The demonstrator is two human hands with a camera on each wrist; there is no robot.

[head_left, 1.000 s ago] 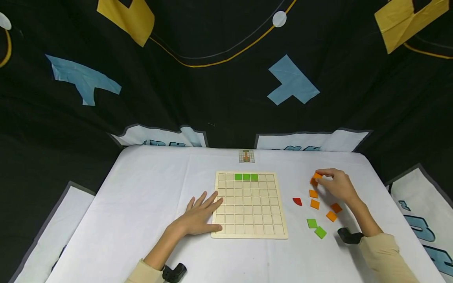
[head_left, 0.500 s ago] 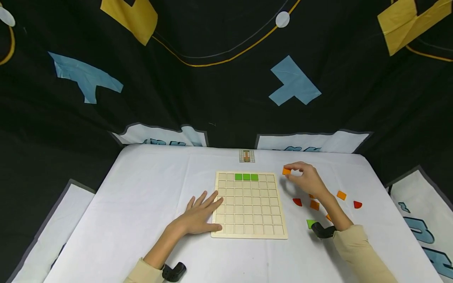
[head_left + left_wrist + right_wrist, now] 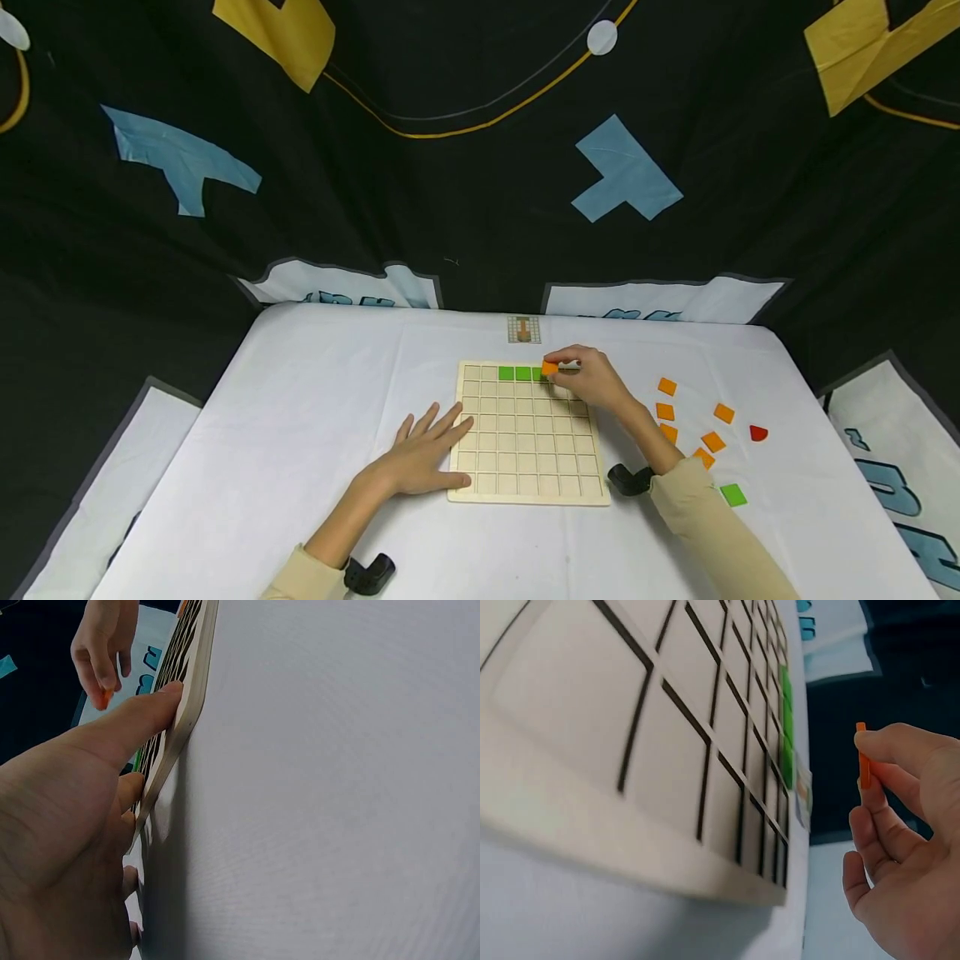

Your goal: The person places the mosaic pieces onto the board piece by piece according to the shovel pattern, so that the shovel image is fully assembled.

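A wooden grid board (image 3: 525,442) lies on the white table, with several green square tiles (image 3: 514,374) in a row at its far edge. Between thumb and finger my right hand (image 3: 592,377) pinches an orange square tile (image 3: 550,367), held above the board's far right part. In the right wrist view that orange tile (image 3: 863,757) appears edge-on, apart from the board. My left hand (image 3: 412,465) rests with spread, straight fingers on the board's left edge. Its thumb (image 3: 146,712) touches the board's rim in the left wrist view.
Right of the board lie several loose orange tiles (image 3: 665,412), a green tile (image 3: 732,495) and a red rounded piece (image 3: 758,433). A small picture card (image 3: 523,329) sits beyond the board. Dark cloth (image 3: 450,208) hangs behind the table (image 3: 315,400).
My right hand has lifted an orange tile from the loose pieces and carried it left, over the board's far edge. The left hand has stayed in place.
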